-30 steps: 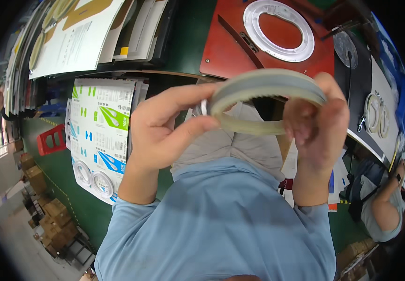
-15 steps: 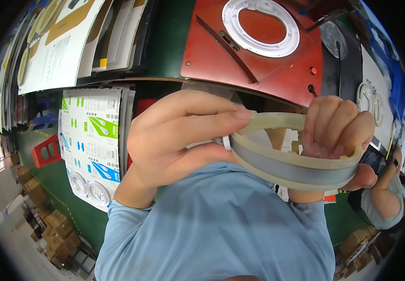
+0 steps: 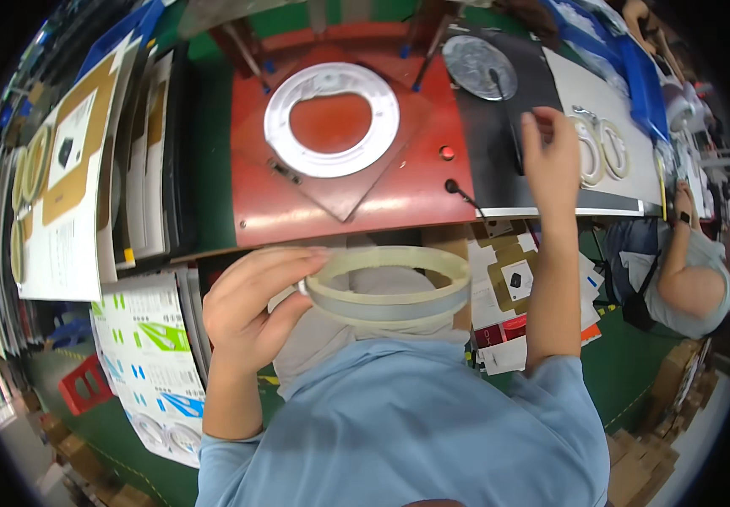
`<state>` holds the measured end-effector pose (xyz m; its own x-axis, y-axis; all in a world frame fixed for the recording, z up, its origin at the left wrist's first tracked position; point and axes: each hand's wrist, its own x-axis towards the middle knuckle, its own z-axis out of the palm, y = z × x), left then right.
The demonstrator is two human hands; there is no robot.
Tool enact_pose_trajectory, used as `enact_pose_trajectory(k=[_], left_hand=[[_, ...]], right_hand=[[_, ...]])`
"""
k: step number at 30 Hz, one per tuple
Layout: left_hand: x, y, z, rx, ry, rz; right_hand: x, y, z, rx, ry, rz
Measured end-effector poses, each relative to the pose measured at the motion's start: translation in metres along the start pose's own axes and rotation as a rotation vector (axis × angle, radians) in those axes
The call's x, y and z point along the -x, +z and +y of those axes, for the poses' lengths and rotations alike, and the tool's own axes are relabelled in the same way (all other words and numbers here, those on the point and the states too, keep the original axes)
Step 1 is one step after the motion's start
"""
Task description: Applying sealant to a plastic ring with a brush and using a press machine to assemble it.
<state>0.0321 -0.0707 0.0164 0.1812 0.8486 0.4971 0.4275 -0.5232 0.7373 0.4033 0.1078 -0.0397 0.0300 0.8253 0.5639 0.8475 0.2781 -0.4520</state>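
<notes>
Holding the pale ring [image 3: 389, 289] w/ our left hand [image 3: 251, 308] only: fingers pinch its left rim, thumb under, index along the top edge. It hangs flat-ish at chest level, just above our light-blue shirt [image 3: 407, 422], below the bench's front edge. Our right hand [image 3: 551, 156] is off the ring, reaching fwd w/ fingers bent over the black mat [image 3: 500, 169]; it grips nothing we can make out, and what the fingertips touch we can't tell.

Nearest around us: printed cartons w/ green and blue marks [image 3: 154, 355] stacked at lower left, a red crate [image 3: 86, 384] beside them on the green floor. Under the bench at right, brown cardboard inserts and loose sheets [image 3: 509, 287], partly hidden by our right forearm.

Next out, the red fixture plate [image 3: 255, 194] sits dead ahead on the bench; a white flat ring [image 3: 331, 118] lies in its centre, round the red middle. A small red button [image 3: 447, 153] is at its right edge. Right of it, the black mat carries a grey disc [image 3: 479, 66] at the far end. Beyond the mat, a white sheet holds two thin rings [image 3: 597, 148] side by side.

Left side: flat packaging sheets, brown and white [image 3: 69, 169], fanned along the bench. Far right, another person [image 3: 686, 270] in a light top sits at the bench end, arm raised to the bench end. Brown boxes [image 3: 635, 460] lie on the floor at lower right.
</notes>
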Motion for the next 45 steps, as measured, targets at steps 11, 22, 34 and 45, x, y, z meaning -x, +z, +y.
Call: enact_pose_trajectory(k=[11,22,34,45], left_hand=[[0.009,0.003,-0.010,0.110,-0.155,0.086],[0.017,-0.001,-0.012,0.109,-0.207,0.124],[0.016,-0.008,-0.012,0.104,-0.197,0.137],[-0.004,-0.023,-0.002,0.009,-0.072,0.100]], right_hand=[[-0.016,0.017,0.004,-0.013,0.164,0.018],[-0.042,0.038,-0.015,-0.077,0.169,-0.115],[-0.037,0.027,-0.017,-0.023,0.096,-0.098],[-0.013,-0.030,-0.021,-0.140,0.187,-0.073]])
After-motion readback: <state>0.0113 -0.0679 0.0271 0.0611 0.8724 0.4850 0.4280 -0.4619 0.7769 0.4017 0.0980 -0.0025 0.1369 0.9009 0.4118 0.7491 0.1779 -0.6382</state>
